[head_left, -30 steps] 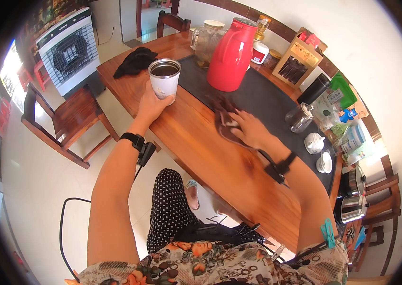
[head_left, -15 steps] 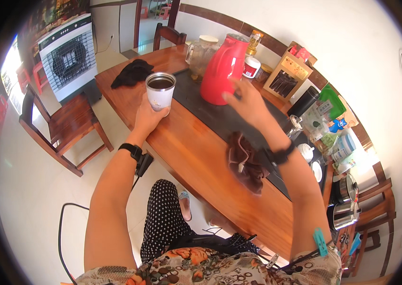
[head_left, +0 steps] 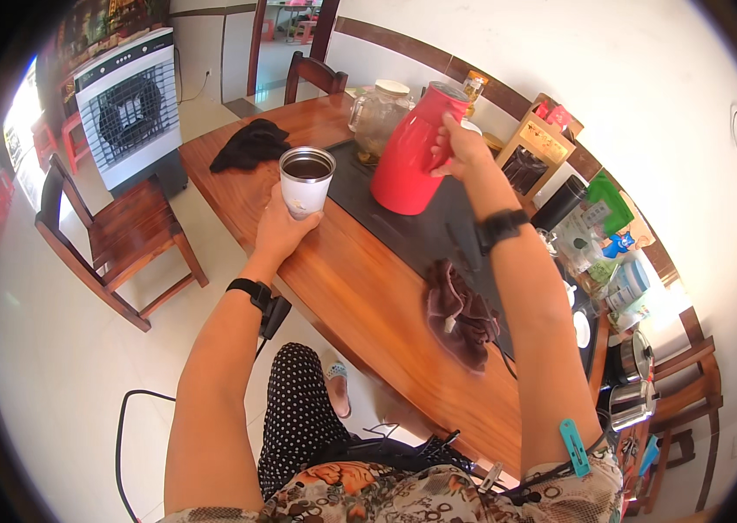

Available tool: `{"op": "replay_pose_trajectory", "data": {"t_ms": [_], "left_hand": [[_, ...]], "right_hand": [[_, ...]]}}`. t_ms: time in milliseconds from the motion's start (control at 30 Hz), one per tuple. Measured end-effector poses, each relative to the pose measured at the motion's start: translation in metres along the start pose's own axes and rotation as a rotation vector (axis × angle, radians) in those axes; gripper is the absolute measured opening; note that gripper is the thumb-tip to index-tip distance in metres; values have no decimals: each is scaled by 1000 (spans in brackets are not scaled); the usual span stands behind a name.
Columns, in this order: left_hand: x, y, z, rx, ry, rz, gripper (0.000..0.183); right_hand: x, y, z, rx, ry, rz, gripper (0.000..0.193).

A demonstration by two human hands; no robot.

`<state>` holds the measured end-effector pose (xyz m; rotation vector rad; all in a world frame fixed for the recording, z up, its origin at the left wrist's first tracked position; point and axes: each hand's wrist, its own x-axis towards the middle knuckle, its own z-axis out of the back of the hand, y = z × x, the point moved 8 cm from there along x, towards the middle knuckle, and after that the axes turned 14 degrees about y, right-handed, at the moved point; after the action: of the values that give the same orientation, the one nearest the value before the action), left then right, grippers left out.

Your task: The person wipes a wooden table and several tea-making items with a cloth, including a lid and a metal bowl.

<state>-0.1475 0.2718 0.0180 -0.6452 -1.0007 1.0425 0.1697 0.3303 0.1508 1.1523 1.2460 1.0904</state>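
Low on the side of a white cup [head_left: 306,193], the left hand [head_left: 281,228] was clamped, its thumb [head_left: 311,223] lying along the cup's right side. Silver-rimmed and dark inside, the cup stood upright above that hand's grip, at the near side of the wooden table [head_left: 360,270]. The left forearm [head_left: 219,375] rose from the lower edge with the elbow only slightly bent, a black wristband [head_left: 251,290] just below the hand.

Farther out and to the right of the left hand, the right hand [head_left: 466,150] was closed on a red jug [head_left: 405,170], its fingers [head_left: 443,138] curled at the jug's right side. The jug lay just left of this hand and reached below it toward the dark mat [head_left: 425,234]; whether its base touched the mat could not be told. The right forearm [head_left: 536,301] slanted up and leftward over the mat, a dark wristband [head_left: 502,228] near the hand.

Well below the right hand, a crumpled brown cloth [head_left: 460,315] lay across the mat's near edge. Beyond the left hand, a black cloth [head_left: 251,146] lay to its left; a glass jar [head_left: 370,122] stood past the jug, left of the right hand.
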Motion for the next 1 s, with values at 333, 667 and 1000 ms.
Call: {"op": "replay_pose_trajectory", "data": {"t_ms": [333, 667, 1000], "left_hand": [[-1, 5, 3, 11, 1, 39, 80], [1, 2, 2, 15, 13, 28, 80], [-3, 1, 4, 48, 8, 20, 78]], "right_hand": [[-60, 5, 91, -63, 64, 124, 29], [-66, 15, 178, -210, -192, 163, 31], [-47, 5, 208, -206, -266, 146, 35]]}}
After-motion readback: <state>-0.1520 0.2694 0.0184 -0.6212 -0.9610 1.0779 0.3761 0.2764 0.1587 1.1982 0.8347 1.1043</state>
